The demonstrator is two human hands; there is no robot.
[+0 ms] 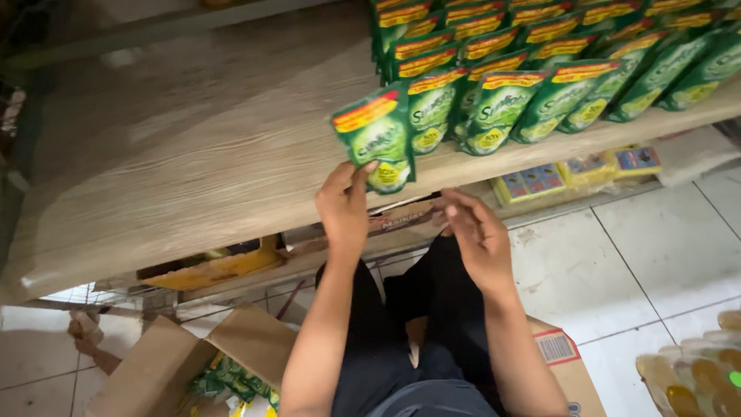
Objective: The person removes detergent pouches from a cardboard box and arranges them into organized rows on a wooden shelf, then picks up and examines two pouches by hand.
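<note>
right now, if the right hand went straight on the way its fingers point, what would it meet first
The right hand points up and left toward the front edge of the light wooden shelf. It would probably meet that edge first, just below the green plastic pouch held by the left hand; depth is unclear.

A single head-worn view looks steeply down and forward from just above the person's own forearms, close to the work. It faces a pale wooden shelf point(193, 147) that runs across the upper frame and tilts, with the far right corner stocked with green pouches point(540, 69). Near the bottom lie the tiled floor point(617, 270) and an open cardboard box point(170, 363) at left.
</note>
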